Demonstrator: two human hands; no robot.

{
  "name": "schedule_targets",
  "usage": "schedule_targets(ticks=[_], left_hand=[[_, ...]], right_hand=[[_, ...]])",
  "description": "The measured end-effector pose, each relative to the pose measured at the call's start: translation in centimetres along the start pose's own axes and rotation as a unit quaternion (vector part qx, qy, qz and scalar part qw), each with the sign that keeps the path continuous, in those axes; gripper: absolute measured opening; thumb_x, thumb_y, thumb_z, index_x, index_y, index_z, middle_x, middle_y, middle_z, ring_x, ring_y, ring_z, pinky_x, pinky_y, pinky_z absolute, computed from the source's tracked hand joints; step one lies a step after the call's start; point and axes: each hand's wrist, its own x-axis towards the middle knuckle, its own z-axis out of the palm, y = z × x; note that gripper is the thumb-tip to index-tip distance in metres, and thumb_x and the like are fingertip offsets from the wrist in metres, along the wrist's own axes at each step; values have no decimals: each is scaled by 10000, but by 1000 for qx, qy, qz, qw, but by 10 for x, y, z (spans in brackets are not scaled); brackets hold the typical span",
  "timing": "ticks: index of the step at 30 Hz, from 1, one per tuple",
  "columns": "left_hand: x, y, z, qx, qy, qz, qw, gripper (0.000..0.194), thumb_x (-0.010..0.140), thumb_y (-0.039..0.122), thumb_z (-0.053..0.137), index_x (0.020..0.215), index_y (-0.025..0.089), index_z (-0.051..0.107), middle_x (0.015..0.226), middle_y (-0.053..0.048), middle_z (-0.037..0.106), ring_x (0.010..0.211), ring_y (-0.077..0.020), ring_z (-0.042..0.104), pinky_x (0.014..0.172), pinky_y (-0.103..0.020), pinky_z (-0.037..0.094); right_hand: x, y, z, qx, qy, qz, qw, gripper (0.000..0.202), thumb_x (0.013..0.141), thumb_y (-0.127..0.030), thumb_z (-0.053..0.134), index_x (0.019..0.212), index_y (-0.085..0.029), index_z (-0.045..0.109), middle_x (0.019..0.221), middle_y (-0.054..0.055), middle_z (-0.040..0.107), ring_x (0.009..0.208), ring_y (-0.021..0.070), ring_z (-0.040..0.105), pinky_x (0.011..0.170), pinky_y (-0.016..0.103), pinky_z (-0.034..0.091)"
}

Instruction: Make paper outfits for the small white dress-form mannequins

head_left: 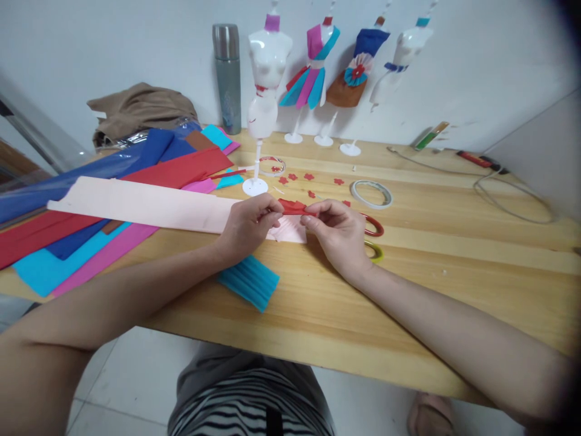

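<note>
A small folded strip of red crepe paper (293, 208) is stretched between my two hands, above the table. My left hand (249, 225) pinches its left end between thumb and fingers. At the other end, the fingertips of my right hand (338, 233) are closed on it. Beneath the hands lies pale pink crepe paper (158, 204), reaching far to the left, with a creased part under the red strip. A pleated teal piece of crepe paper (252, 281) rests near my left wrist. Scissors (374, 225) with red and yellow handles are partly hidden behind my right hand.
A white mannequin (263, 109) stands just beyond my hands, with several others along the wall. Small red paper flowers (309, 177) and a tape roll (372, 194) lie on the table. Coloured paper sheets (190, 168) spread leftward; a flask (227, 79) stands at the back.
</note>
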Motion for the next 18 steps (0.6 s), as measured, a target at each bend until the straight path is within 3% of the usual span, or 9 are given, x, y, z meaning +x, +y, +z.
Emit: schedule_targets(ticks=[4,12,18], left_hand=[[0,1,0,11,-18,13,1000,59,804,142,568,765,177,595,663,24,639,652,-113,669,637,-216,519],[-1,3,1,57,0,45,997,113,711,111,692,766,175,617,661,40,630,564,-75,533,566,-191,454],[0,-2,2,44,0,37,998,58,756,119,633,762,172,611,651,31,639,581,-91,583,576,-201,459]], right_hand=[[1,-1,0,14,-4,-6,1000,121,685,-284,744,745,-239,649,714,-3,655,625,159,571,605,321,472],[1,-1,0,17,-12,-27,999,100,702,-258,729,743,-246,638,697,-4,623,617,165,550,595,327,458],[0,0,0,-6,-30,-33,999,93,732,-262,710,768,-244,626,718,-2,607,625,166,543,592,330,450]])
